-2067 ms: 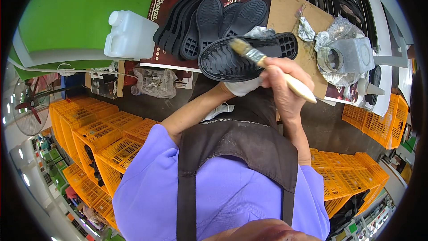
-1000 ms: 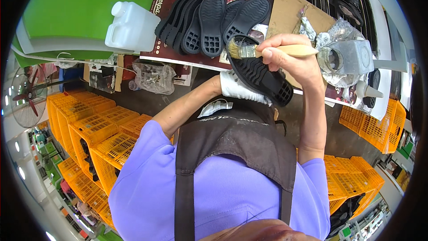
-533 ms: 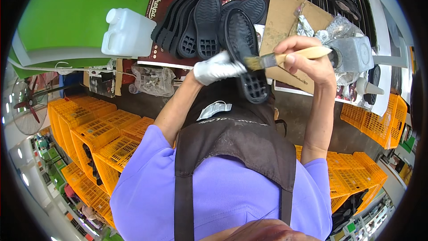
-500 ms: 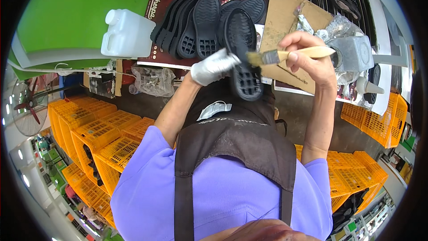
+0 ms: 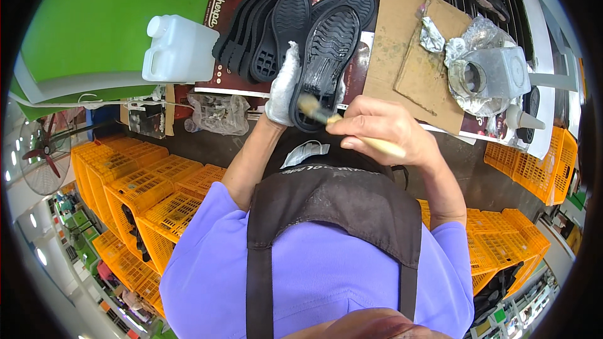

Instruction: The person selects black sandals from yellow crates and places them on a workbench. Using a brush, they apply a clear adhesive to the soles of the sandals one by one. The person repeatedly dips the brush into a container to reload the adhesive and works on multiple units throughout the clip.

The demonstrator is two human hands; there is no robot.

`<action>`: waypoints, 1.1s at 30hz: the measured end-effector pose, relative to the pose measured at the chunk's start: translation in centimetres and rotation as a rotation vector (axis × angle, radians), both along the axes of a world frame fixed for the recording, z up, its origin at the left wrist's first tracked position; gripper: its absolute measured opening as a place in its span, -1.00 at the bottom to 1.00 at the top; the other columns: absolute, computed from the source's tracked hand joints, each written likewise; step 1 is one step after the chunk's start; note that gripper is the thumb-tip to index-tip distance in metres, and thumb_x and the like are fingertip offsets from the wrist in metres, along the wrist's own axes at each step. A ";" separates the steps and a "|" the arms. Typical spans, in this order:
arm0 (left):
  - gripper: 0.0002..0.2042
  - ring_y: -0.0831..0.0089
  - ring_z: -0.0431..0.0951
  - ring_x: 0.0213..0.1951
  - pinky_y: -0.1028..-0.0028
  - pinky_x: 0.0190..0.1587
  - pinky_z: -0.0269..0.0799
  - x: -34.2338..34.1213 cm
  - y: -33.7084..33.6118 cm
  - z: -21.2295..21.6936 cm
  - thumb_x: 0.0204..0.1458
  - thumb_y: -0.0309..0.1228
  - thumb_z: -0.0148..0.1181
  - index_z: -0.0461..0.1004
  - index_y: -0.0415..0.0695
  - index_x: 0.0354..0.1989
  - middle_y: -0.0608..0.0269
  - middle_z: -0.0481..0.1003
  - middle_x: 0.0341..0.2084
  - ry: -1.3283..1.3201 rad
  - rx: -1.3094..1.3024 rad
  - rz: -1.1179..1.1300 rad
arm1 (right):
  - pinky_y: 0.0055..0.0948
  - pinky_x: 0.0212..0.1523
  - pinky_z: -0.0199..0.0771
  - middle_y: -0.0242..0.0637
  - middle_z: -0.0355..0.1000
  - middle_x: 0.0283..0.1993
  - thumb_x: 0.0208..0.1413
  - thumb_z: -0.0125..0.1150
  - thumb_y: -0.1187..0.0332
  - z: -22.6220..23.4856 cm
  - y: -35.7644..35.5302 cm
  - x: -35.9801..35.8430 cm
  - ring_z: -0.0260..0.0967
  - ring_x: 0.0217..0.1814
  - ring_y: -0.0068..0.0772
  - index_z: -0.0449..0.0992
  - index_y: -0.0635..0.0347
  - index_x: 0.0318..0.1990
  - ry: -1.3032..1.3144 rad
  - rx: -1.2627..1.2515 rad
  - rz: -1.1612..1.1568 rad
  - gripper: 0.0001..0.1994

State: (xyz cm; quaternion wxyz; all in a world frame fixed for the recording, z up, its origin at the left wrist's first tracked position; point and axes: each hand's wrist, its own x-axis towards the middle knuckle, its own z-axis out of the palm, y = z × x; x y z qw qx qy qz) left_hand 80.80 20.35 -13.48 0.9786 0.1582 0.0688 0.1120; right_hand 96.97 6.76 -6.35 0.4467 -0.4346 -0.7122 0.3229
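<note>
My left hand (image 5: 284, 95), in a white glove, grips a black shoe sole (image 5: 331, 39) from below, its fingers showing along both edges. The sole is held toe away from me, and its middle and heel look shiny and wet. In my bare right hand (image 5: 392, 127) is a paintbrush (image 5: 322, 114) with a pale wooden handle. Its bristles touch the heel end of the sole. Behind, several more black soles (image 5: 260, 31) stand and lie on a dark red printed board (image 5: 220, 0).
A white plastic jug (image 5: 185, 47) stands at the left by a green surface (image 5: 113, 19). To the right are stained cardboard (image 5: 392, 25), a cut clear container (image 5: 505, 72) on crumpled foil, and a nozzle bottle (image 5: 524, 118). Yellow crates (image 5: 151, 182) are stacked on both sides.
My right hand has brought the brush down and left to the heel. The left hand has turned the sole, now held from underneath, and shiny wet streaks show on it.
</note>
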 end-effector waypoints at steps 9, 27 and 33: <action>-0.24 0.19 0.54 -0.45 0.27 -0.47 0.53 0.3 -1.3 1.4 0.02 0.29 -0.46 0.27 -0.17 0.03 -0.07 0.48 -0.35 0.261 -0.029 -0.098 | -0.57 -0.41 0.40 -0.30 0.46 -0.35 0.01 0.17 0.43 -2.8 2.4 4.5 0.39 -0.41 -0.50 0.53 0.23 -0.20 0.095 -0.003 -0.626 -0.82; -0.38 0.31 0.53 -0.41 0.35 -0.35 0.53 -0.1 -1.1 2.2 0.11 0.15 -0.36 0.29 -0.15 0.04 0.11 0.48 -0.26 0.231 -0.017 -0.085 | -0.38 -0.39 0.43 -0.21 0.39 -0.43 -0.05 0.19 0.47 -2.0 1.8 3.5 0.40 -0.41 -0.21 0.48 0.20 -0.24 -0.376 0.110 -0.609 -0.83; -0.46 0.52 0.50 -0.36 0.49 -0.28 0.48 -0.5 -0.8 0.4 0.16 0.09 -0.39 0.34 -0.10 -0.04 0.27 0.48 -0.31 0.326 0.242 -0.021 | -0.59 -0.47 0.38 -0.23 0.49 -0.46 0.03 0.15 0.40 -0.6 0.6 1.3 0.41 -0.46 -0.54 0.55 0.27 -0.32 0.210 -0.321 -0.421 -0.86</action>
